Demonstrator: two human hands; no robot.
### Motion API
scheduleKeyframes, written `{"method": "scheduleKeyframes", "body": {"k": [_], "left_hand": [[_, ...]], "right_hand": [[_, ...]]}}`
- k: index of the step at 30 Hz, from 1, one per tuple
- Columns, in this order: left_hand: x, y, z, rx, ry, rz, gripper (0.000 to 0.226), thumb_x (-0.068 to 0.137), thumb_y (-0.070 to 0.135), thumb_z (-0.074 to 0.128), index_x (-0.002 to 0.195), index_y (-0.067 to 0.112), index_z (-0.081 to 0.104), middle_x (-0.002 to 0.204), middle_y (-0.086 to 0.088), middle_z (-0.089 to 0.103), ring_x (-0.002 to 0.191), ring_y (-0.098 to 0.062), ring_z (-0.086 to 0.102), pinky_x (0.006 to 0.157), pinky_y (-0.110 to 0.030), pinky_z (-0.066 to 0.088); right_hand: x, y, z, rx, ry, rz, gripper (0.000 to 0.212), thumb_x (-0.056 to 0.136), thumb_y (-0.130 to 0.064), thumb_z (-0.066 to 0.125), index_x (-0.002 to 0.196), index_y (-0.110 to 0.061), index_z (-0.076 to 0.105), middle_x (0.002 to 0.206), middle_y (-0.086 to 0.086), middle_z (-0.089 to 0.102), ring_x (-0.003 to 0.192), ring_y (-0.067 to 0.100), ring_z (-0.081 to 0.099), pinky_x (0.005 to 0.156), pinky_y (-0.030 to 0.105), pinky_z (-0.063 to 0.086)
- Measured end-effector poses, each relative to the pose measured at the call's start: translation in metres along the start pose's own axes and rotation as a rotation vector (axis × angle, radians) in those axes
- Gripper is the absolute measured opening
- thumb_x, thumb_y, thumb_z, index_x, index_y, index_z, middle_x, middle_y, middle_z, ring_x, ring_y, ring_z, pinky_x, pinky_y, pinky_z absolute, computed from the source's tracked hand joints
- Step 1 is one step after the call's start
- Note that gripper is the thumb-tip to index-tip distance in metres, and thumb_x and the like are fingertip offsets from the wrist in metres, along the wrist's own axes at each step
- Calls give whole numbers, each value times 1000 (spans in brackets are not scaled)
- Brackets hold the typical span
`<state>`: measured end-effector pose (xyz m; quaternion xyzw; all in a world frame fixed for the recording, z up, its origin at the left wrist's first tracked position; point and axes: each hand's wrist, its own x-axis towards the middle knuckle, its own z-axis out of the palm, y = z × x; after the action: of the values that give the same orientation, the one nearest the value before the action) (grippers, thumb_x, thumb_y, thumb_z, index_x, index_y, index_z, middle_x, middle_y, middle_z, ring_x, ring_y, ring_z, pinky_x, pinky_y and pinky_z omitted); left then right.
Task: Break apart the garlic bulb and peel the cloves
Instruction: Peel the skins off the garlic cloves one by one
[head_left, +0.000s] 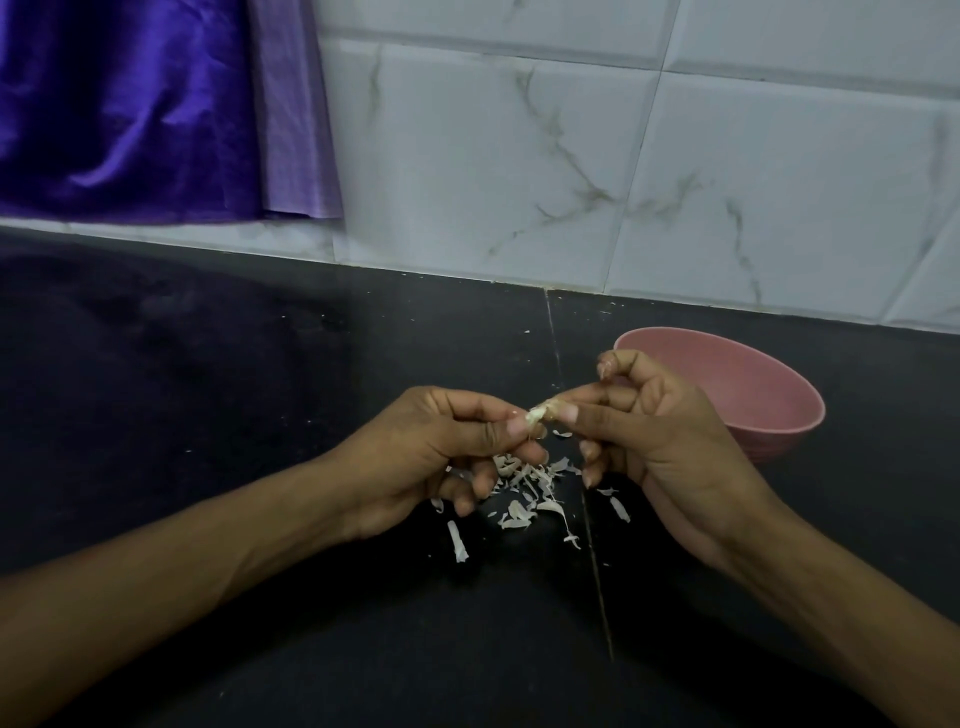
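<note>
Garlic clove, papery-skinned, pinched between left hand and right hand.

Black counter bears pink bowl and, apparently, garlic skins.

Garlic clove mostly hidden between fingertips; pink bowl partly behind right hand.
</note>
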<state>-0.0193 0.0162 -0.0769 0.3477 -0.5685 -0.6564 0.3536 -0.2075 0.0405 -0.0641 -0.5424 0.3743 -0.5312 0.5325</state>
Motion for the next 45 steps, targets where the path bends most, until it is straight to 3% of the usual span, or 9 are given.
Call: {"method": "scheduleKeyframes", "body": {"k": [6, 12, 15, 20, 24, 27, 39, 45], "left_hand": [[1, 2, 0, -45, 79, 31, 19, 74, 19, 68, 89, 8, 72, 86, -8, 74, 41, -6, 48, 34, -17, 39], [2, 2, -2, -63, 119, 52, 14, 69, 18, 73, 82, 14, 75, 87, -8, 74, 42, -6, 48, 35, -18, 40], [3, 2, -1, -54, 141, 56, 15, 68, 15, 75, 82, 13, 72, 82, -7, 73, 41, -8, 48, 35, -17, 39], [1, 2, 1, 6, 151, 107, 17, 66, 11, 77, 81, 9, 69, 62, -5, 66, 36, -10, 48, 33, -17, 37], [-1, 0, 3, 147, 154, 218, 20, 64, 13, 80, 80, 5, 71, 58, -13, 63, 36, -13, 50, 34, -19, 40], [-2, -1, 4, 180, 156, 240, 25, 65, 12, 79, 84, -2, 69, 52, -7, 62, 35, -12, 51, 34, -20, 41], [-2, -1, 3, 205, 187, 266, 28, 63, 12, 81, 83, -4, 69, 59, -16, 64, 37, -13, 53, 35, -21, 43], [-3, -3, 5, 242, 190, 284, 23, 62, 11, 81, 79, 0, 70, 59, -9, 67, 37, -12, 54, 35, -21, 44]], "right_hand": [[1, 0, -1, -17, 41, -8, 35, 72, -5, 72, 95, -15, 48, 87, 14, 72, 46, 11, 50, 41, 23, 47], [-1, 1, -3, -40, 54, -13, 31, 73, -7, 72, 98, -13, 54, 85, 15, 71, 44, 11, 48, 40, 24, 45], [-1, 3, -3, -144, 31, -63, 18, 81, -6, 69, 97, -12, 64, 83, 19, 68, 45, 12, 47, 41, 25, 45], [-3, 6, 0, -307, -10, -108, 17, 95, -14, 57, 101, -14, 74, 75, 2, 67, 52, 15, 53, 44, 27, 48], [-5, 4, 1, -368, -4, -125, 16, 90, -17, 62, 99, -13, 75, 69, -5, 68, 52, 13, 56, 45, 24, 50], [-4, 5, 1, -397, -10, -133, 13, 91, -11, 63, 97, -11, 75, 62, -7, 67, 50, 10, 55, 44, 22, 49], [-2, 10, 0, -274, -45, -60, 20, 75, -21, 72, 90, -8, 74, 68, 0, 67, 56, 13, 57, 44, 26, 50], [-4, 12, 2, -277, -38, -34, 14, 78, -15, 74, 89, -7, 71, 69, 6, 66, 57, 17, 56, 44, 26, 50]]}}
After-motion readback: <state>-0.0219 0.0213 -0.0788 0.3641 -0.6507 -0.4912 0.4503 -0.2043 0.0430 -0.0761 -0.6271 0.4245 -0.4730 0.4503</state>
